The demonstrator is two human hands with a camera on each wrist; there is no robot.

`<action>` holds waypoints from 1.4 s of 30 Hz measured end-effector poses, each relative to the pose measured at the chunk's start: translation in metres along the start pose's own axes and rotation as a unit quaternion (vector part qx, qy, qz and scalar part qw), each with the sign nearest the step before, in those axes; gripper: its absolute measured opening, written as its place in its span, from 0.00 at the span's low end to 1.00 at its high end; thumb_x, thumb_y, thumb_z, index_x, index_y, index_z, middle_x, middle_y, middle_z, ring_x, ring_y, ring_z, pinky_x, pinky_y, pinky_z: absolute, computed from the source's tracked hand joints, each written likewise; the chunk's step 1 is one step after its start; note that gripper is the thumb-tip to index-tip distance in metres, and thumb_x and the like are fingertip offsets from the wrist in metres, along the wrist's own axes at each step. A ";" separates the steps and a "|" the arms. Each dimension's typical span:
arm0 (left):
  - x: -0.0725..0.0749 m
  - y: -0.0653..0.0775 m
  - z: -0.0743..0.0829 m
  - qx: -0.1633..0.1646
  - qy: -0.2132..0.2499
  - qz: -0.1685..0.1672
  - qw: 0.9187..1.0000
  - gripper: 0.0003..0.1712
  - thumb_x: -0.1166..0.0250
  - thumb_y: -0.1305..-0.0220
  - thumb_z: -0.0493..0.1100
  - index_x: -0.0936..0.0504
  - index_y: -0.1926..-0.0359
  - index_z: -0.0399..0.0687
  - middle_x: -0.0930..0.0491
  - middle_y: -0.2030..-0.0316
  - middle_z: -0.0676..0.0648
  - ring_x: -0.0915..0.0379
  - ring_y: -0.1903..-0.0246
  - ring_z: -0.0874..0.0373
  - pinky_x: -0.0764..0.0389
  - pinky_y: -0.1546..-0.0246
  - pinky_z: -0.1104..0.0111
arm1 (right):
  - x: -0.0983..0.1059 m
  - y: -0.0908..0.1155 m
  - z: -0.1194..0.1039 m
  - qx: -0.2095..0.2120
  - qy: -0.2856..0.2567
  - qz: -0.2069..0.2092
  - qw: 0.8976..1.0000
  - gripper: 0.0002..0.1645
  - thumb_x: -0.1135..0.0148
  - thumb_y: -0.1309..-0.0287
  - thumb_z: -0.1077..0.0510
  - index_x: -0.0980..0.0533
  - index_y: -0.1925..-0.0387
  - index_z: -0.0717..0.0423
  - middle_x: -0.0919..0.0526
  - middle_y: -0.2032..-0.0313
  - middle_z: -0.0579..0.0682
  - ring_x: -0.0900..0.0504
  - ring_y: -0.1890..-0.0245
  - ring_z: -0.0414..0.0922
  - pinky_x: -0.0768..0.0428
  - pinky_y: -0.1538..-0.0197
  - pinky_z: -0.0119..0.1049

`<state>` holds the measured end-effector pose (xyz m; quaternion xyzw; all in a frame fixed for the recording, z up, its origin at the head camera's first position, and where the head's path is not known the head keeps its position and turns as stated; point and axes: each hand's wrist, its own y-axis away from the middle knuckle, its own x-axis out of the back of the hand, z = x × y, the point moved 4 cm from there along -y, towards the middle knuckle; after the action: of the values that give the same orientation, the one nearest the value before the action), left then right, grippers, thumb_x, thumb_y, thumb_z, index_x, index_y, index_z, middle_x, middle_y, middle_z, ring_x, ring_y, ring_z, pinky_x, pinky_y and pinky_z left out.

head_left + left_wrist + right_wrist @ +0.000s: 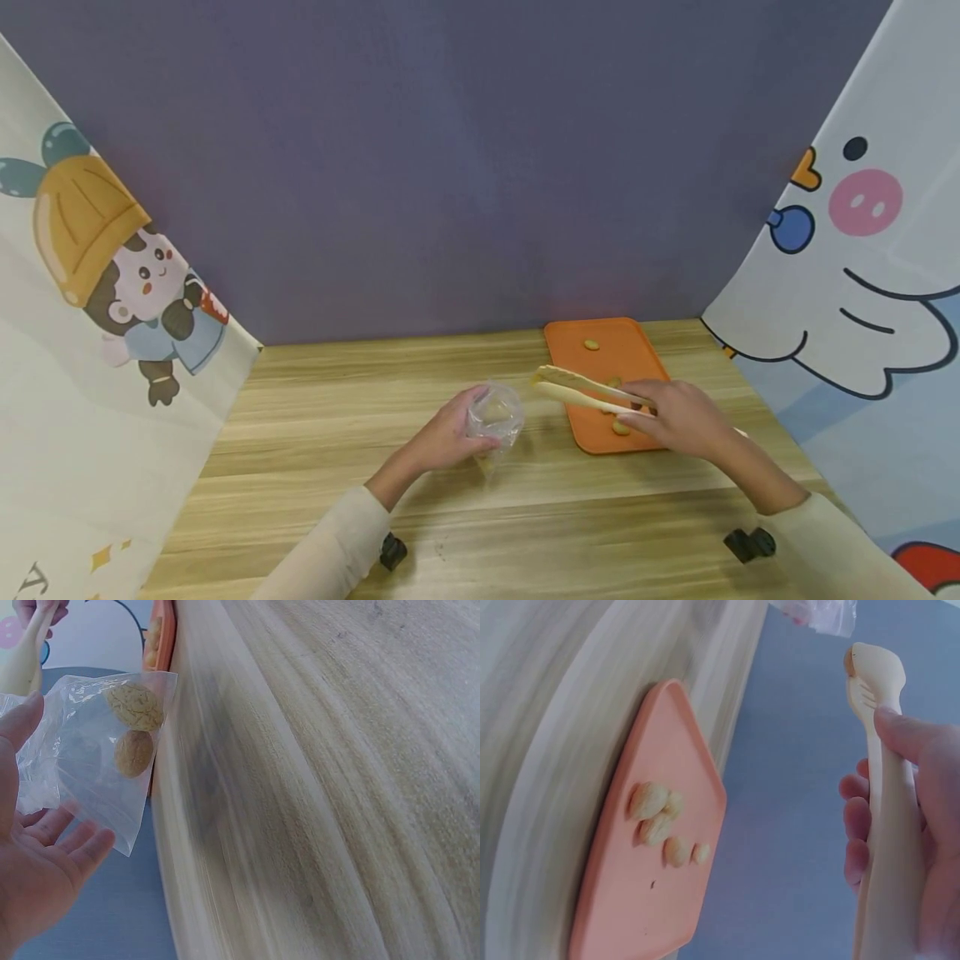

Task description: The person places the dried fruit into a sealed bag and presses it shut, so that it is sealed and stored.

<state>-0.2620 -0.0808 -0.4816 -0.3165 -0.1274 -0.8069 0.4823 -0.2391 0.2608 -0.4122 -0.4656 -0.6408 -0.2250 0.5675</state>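
Observation:
My left hand (450, 433) holds a clear plastic bag (497, 417) above the table, thumb and fingers about its mouth. Two round tan pieces with a cracked surface, like walnuts or small cookies (133, 754), lie low in the bag. My right hand (682, 417) grips cream-coloured tongs (592, 393), which point left toward the bag. Between the tong tips a brown piece (849, 661) shows in the right wrist view. Beneath the tongs lies an orange tray (558, 337) with several similar round pieces (656, 828) on it.
The wood-grain table (337, 392) ends at a grey-blue back wall (450, 183). Printed cartoon panels (900, 275) stand at both sides. Black objects (750, 545) show near each forearm. Dark crumbs (652, 884) dot the tray.

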 end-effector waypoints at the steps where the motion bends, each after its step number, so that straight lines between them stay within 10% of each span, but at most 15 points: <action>1: 0.000 0.000 0.000 -0.001 0.000 0.000 1.000 0.53 0.24 0.42 0.52 0.41 0.24 0.39 0.32 0.30 0.35 0.31 0.34 0.42 0.27 0.32 0.47 | 0.001 -0.001 -0.002 0.005 0.003 0.004 1.000 0.25 0.28 0.41 0.47 0.17 0.45 0.54 0.10 0.57 0.51 0.33 0.80 0.28 0.31 0.75 0.27; 23: -0.001 -0.001 0.003 0.003 -0.010 -0.009 1.000 0.53 0.25 0.41 0.50 0.43 0.23 0.38 0.36 0.27 0.35 0.34 0.30 0.41 0.31 0.29 0.48 | -0.006 -0.019 -0.034 0.068 0.017 0.001 0.998 0.24 0.29 0.40 0.46 0.17 0.45 0.53 0.11 0.60 0.45 0.20 0.71 0.32 0.20 0.68 0.31; 42: 0.000 -0.001 0.001 0.001 -0.010 -0.007 1.000 0.54 0.24 0.42 0.52 0.42 0.23 0.39 0.34 0.28 0.35 0.32 0.32 0.40 0.28 0.31 0.47 | -0.003 -0.022 -0.029 0.039 0.017 -0.002 0.999 0.28 0.30 0.39 0.45 0.19 0.41 0.52 0.11 0.55 0.49 0.21 0.72 0.32 0.21 0.69 0.32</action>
<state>-0.2624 -0.0797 -0.4808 -0.3232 -0.1349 -0.8071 0.4754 -0.2428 0.2257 -0.4020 -0.4380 -0.6405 -0.2089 0.5952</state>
